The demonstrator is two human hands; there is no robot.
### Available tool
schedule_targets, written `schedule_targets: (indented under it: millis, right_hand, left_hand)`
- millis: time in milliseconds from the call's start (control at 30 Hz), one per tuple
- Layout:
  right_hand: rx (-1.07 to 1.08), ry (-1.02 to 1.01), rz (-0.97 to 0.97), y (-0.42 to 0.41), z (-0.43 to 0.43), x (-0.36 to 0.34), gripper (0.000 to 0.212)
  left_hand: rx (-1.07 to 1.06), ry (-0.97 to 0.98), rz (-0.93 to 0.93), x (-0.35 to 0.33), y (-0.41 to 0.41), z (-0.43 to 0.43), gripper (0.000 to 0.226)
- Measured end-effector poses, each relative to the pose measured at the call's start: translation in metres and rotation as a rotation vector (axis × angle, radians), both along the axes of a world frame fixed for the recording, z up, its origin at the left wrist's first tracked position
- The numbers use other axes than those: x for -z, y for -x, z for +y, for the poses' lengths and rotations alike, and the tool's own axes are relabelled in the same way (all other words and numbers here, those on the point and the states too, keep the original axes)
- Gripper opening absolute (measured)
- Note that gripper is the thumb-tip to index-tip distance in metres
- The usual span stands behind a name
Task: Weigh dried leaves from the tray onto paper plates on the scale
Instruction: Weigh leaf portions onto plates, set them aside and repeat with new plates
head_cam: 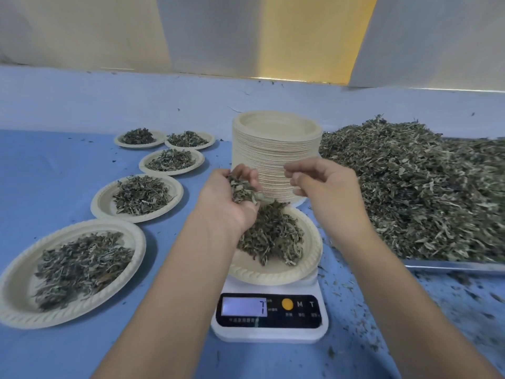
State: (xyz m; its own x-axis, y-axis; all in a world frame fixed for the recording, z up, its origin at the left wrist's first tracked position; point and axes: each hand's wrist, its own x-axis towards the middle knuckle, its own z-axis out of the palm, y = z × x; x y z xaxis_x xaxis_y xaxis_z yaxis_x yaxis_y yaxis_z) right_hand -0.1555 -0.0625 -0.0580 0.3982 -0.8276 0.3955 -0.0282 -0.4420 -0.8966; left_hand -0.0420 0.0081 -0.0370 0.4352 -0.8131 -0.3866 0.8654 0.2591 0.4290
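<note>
Five filled paper plates curve along the left side of the blue table [54, 170], each carrying a small pile of dried leaves: the nearest plate [19, 280], the second plate [105, 201], the third plate [144, 163], and at the far end the fourth plate [119, 140] and the fifth plate [211, 138] side by side.

The left forearm reaches forward from the bottom edge. The left hand [232, 198] is cupped, its fingers curled up round a handful of leaves [243, 190], and it hangs over the near-left part of the plate on the scale [273, 275]. That plate already bears a weighed pile [276, 233].

One white kitchen scale [269, 333] stands under it, near the front edge. Its display [244, 306] reads "7". Beside it sit a round yellow button [287, 304] and the letters "M" and "T"; the small print below them is too fine to read.

Behind the scale stands one tall stack of empty paper plates [276, 149].

The right hand [325, 184] is raised in front of that stack, level with the left, its fingers loosely bent and gripping nothing that shows.

On the right lies one metal tray [451, 265], heaped with the bulk of the dried leaves [423, 192]. Leaf crumbs [451, 310] dot the table in front of it.
</note>
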Motion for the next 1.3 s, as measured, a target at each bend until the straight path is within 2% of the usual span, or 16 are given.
schedule_targets:
  millis: [167,333,600,867,1067,1167,1300]
  right_hand:
    - [0.094,0.201,0.527,0.001,-0.011,0.019,0.027]
    - [0.013,0.281,0.674,-0.002,-0.013,0.028,0.039]
    - [0.024,0.351,0.651,-0.003,-0.009,0.029,0.035]
    - [-0.033,0.312,0.687,-0.005,-0.006,0.026,0.028]
    - [-0.007,0.339,0.591,-0.004,-0.002,0.019,0.024]
    - [-0.102,0.279,0.508,-0.003,0.001,0.014,0.016]
    - [-0.214,0.251,0.527,-0.004,0.005,0.012,0.013]
  left_hand:
    - [-0.088,-0.011,0.014,0.001,-0.017,0.004,0.035]
    - [-0.067,-0.006,0.039,0.003,-0.018,0.003,0.036]
    - [-0.051,-0.006,0.051,0.004,-0.02,0.003,0.037]
    - [-0.049,-0.007,0.046,0.006,-0.019,0.001,0.038]
    - [-0.013,-0.047,-0.012,0.006,-0.018,0.001,0.037]
    - [-0.013,-0.047,-0.011,0.005,-0.019,0.002,0.037]
    - [-0.027,-0.04,-0.004,0.005,-0.02,0.003,0.038]
